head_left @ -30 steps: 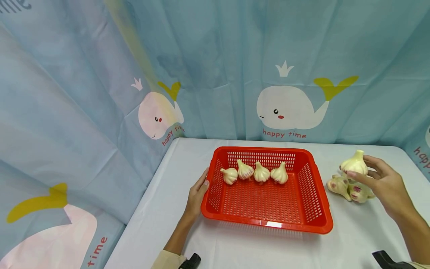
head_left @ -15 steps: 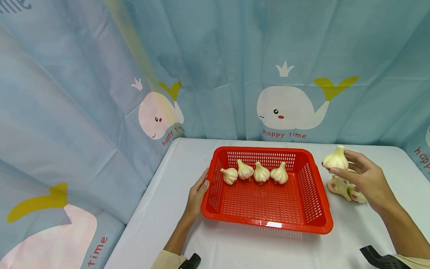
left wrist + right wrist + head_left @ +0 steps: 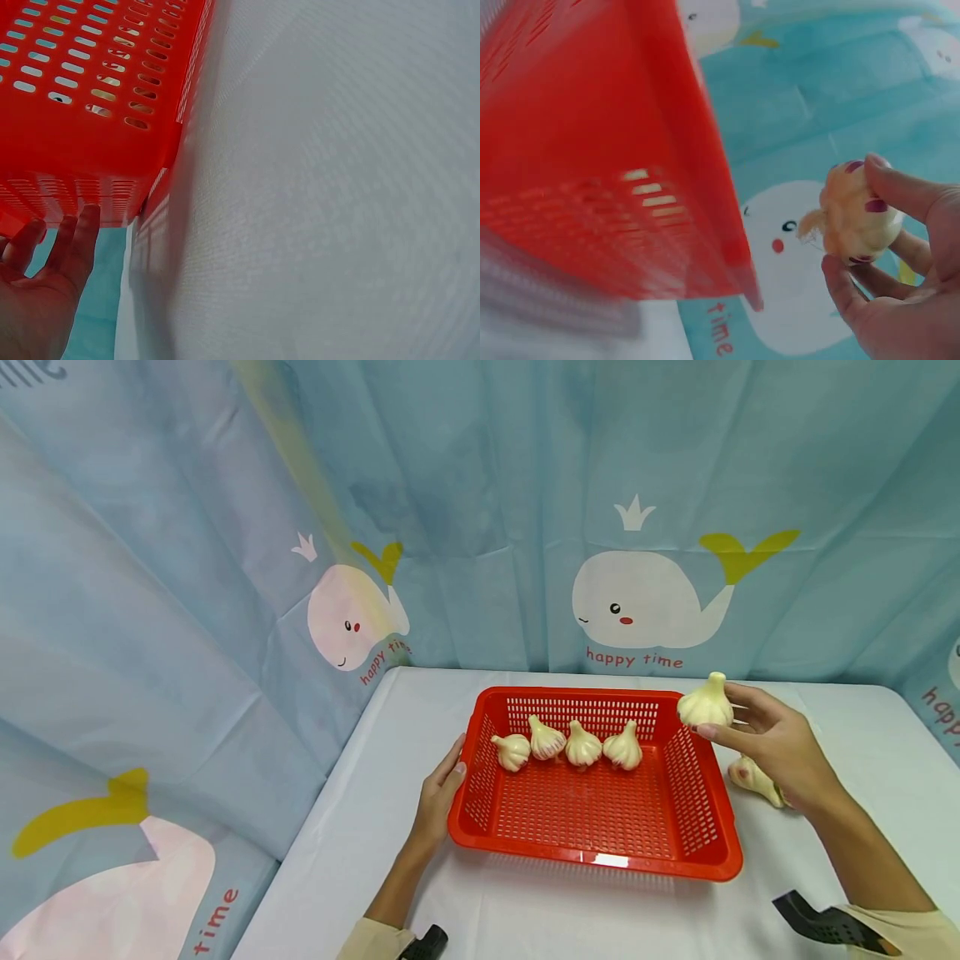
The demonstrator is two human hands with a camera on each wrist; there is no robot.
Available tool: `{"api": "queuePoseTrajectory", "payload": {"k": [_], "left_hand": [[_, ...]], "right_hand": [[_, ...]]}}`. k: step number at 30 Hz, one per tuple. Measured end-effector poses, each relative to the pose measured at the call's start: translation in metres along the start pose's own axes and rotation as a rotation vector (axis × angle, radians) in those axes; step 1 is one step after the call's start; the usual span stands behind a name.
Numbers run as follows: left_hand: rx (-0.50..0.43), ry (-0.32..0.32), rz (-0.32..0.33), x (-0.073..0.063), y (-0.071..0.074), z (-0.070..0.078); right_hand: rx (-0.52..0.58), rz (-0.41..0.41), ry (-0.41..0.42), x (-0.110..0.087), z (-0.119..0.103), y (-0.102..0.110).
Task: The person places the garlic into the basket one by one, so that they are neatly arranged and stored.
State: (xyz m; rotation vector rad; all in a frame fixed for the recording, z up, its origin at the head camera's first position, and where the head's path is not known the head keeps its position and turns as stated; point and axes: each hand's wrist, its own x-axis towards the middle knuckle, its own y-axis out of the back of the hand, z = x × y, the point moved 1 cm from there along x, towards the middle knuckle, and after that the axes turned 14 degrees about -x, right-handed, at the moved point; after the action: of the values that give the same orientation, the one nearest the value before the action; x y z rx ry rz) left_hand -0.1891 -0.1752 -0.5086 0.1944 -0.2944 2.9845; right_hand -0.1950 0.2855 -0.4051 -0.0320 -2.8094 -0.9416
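A garlic bulb (image 3: 707, 703), pale with a thick stem, is pinched between thumb and fingers of my right hand (image 3: 780, 745), above the right rear corner of the red basket (image 3: 585, 857). From the right wrist, the held bulb (image 3: 859, 214) shows its roots and purple patches. Inside the basket, several garlic bulbs (image 3: 583, 746) stand in a row toward the back left. Against the basket's left side lies my left hand (image 3: 435, 797); in the left wrist view its fairly straight fingers (image 3: 81, 244) touch the outer wall.
On the table right of the basket lies another garlic bulb (image 3: 752, 777), partly hidden behind my right hand, with a bit of a second one. A white cloth (image 3: 825, 893) covers the table. Blue whale-print curtains (image 3: 480, 527) hang behind and at the left.
My right hand has carried the garlic bulb leftward and slightly up, from over the loose bulbs to the basket's right rear corner. My left hand and the basket have stayed in place.
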Motion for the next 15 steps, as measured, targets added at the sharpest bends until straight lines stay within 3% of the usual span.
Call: {"api": "queuePoseTrajectory", "payload": {"k": [15], "left_hand": [[-0.012,0.008,0.001,0.0,0.0,0.0]], "right_hand": [[0.035,-0.088,0.093,0.014,-0.035,-0.023]]}}
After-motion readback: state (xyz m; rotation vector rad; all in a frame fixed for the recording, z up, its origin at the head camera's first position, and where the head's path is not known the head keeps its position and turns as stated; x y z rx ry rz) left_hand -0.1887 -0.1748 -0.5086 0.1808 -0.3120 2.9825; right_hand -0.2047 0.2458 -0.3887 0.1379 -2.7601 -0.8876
